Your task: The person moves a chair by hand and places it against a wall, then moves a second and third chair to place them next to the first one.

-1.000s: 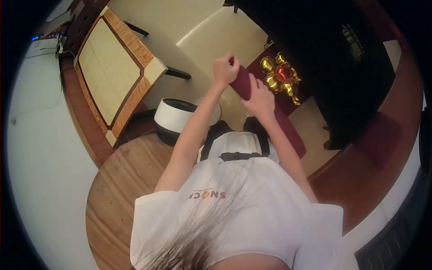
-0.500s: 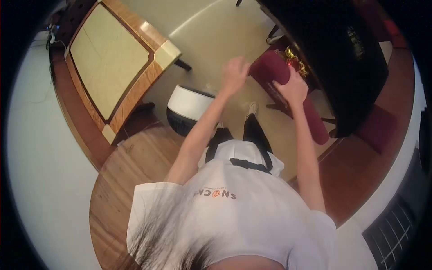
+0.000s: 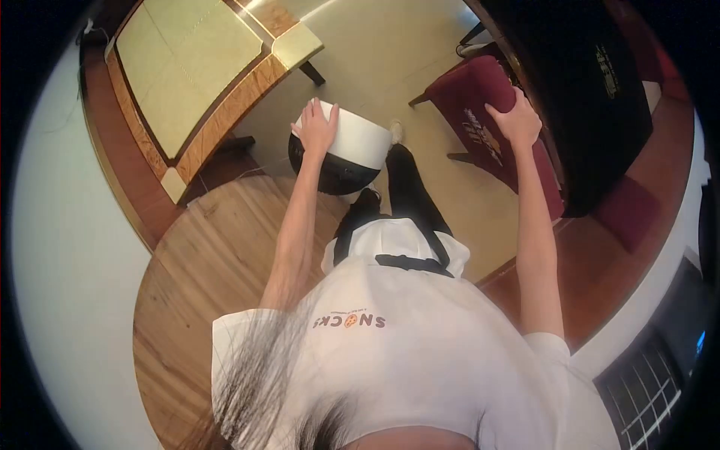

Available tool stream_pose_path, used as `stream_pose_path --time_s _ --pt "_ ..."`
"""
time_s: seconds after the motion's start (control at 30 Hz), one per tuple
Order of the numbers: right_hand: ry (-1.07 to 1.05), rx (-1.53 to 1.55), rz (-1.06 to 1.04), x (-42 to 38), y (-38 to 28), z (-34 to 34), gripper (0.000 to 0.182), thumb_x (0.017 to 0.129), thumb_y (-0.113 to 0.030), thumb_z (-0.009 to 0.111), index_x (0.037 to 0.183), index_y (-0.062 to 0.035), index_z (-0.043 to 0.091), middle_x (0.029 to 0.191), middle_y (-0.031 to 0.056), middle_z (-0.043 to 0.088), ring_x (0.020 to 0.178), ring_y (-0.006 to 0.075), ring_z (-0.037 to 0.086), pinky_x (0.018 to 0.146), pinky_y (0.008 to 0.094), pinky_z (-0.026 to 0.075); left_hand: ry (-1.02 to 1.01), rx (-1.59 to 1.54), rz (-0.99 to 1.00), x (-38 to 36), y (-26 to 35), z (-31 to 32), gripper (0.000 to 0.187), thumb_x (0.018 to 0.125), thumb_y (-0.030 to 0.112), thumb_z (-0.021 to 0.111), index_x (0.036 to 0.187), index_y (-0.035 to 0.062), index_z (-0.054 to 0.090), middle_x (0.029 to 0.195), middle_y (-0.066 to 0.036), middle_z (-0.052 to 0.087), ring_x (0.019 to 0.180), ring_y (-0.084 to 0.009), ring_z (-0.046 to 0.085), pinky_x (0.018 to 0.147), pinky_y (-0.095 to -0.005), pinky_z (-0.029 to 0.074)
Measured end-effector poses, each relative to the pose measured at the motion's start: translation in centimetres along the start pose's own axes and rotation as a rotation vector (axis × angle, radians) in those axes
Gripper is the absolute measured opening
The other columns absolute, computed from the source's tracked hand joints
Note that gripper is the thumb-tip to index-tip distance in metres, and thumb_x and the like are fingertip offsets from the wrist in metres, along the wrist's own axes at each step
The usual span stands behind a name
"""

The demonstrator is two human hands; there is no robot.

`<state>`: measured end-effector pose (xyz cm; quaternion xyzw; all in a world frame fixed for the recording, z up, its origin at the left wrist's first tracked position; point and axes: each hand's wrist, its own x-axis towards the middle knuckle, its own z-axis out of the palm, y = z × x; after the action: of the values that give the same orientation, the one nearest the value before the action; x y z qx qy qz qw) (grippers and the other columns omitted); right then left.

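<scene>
On the left, my left hand (image 3: 316,129) lies with fingers spread on the white upper part of a rounded white-and-black piece that looks like a low chair (image 3: 362,140). Its lower half is black. My right hand (image 3: 519,120) is closed over the top of a maroon upholstered chair's backrest (image 3: 474,82), thumb on the near face and fingers over the far side, partly hidden. Pale gold lettering or a pattern shows on the maroon fabric. The chair stands beside a dark table.
A dark-draped table (image 3: 592,112) stands at the right, next to a brown bench (image 3: 600,259) with a maroon cushion (image 3: 626,214). Upper left is a wood-framed table with a cream top (image 3: 191,64). A round wooden table (image 3: 202,292) is close on my left.
My left hand has moved left and down from the air onto the white-and-black piece. The maroon chair has shifted right, towards the dark table, with my right hand on it.
</scene>
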<state>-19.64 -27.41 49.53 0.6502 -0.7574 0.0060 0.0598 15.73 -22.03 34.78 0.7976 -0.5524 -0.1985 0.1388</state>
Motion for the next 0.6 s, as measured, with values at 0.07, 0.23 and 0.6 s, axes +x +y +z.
stream_pose_path --time_s 0.07,0.23,0.6 --pt "0.011 -0.015 -0.011 0.1 0.3 0.2 0.071 0.061 -0.055 0.064 0.118 -0.0154 0.047 0.106 0.0092 0.058 0.090 0.0271 0.059 0.074 0.0371 0.047 0.013 -0.016 -0.008 0.3 0.5 0.1 0.063 0.084 0.051 0.037 0.128 0.0054 0.035 0.132 -0.014 0.035 0.123 -0.0265 0.031 0.098 -0.0596 0.016" --pt "0.042 -0.052 -0.026 1.1 0.7 0.2 0.073 0.061 -0.057 0.062 0.119 -0.0155 0.047 0.108 0.0074 0.058 0.091 0.0257 0.059 0.074 0.0365 0.048 0.056 -0.062 0.010 0.5 -0.1 0.4 0.062 0.084 0.050 0.038 0.128 0.0061 0.035 0.133 -0.014 0.035 0.124 -0.0271 0.031 0.098 -0.0557 0.021" --pt "0.058 0.007 -0.014 0.9 1.0 -0.4 0.071 0.061 -0.056 0.063 0.117 -0.0157 0.048 0.105 0.0080 0.059 0.090 0.0267 0.059 0.074 0.0370 0.047 0.135 -0.108 0.045 -1.4 -0.6 1.1 0.056 0.084 0.045 0.041 0.126 0.0063 0.039 0.130 -0.015 0.038 0.121 -0.0286 0.034 0.096 -0.0520 0.026"
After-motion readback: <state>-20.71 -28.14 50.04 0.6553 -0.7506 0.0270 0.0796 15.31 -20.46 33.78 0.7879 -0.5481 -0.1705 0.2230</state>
